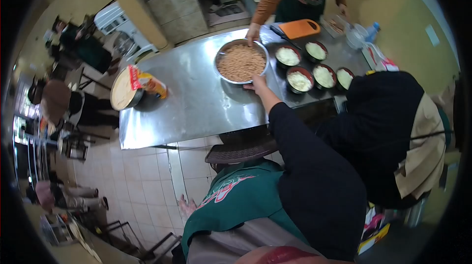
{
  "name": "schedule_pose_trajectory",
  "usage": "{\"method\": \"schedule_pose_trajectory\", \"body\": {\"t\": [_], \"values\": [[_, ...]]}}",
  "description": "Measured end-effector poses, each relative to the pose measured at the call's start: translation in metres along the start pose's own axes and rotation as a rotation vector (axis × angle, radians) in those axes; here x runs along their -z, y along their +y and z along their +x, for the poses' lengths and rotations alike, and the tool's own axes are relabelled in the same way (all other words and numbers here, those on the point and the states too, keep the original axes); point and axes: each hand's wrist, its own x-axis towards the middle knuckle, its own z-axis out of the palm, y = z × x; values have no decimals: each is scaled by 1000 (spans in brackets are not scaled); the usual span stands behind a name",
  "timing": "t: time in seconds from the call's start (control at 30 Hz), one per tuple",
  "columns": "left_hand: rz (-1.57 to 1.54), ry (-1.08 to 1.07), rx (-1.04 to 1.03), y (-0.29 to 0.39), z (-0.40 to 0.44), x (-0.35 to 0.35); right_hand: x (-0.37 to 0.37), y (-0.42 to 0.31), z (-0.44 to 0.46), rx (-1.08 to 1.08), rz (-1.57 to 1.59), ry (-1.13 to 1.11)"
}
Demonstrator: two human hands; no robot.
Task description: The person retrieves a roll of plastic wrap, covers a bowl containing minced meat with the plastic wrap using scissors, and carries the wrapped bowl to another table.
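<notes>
A round metal bowl (267, 67) filled with light-brown crumbly food sits on the steel table. My right hand (257, 85), in a black sleeve, grips its near rim. Opposite, a co-worker's hand (253, 33) touches the far rim. My left hand (187, 208) hangs low beside my green apron (231, 192), its visible fingers apart and nothing seen in it. Right of the metal bowl stand several dark bowls (299, 91) with reddish insides, holding white food that may be rice.
On the steel table (191, 111) are a tub (120, 92) and a red-yellow packet (150, 84) at left, and an orange board (301, 29) behind. A person in black (388, 121) is close on my right. A brown stool (241, 152) stands below the table edge.
</notes>
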Motion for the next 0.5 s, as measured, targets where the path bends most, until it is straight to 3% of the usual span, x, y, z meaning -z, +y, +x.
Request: {"method": "schedule_pose_trajectory", "body": {"t": [0.07,0.1,0.17,0.27,0.33,0.43,0.47,0.5], "values": [[197,-145,149,18,12,59,-56,22,-29,161,-7,341],[78,-318,195,25,-53,-70,59,-47,-49,225,-181,450],[87,-206,11,23,-27,-23,24,-7,-57,194,-198,309],[-21,-93,-190,-4,35,-29,11,19,-98,159,-216,209],[177,-155,-340,57,55,-21,6,32,-126,136,-226,194],[175,-153,-603,108,111,-45,7,52,-147,39,-271,158],[95,-157,-777,116,135,-58,13,65,-146,50,-281,172],[-43,-217,-706,143,142,-63,14,82,-144,41,-299,166]]}}
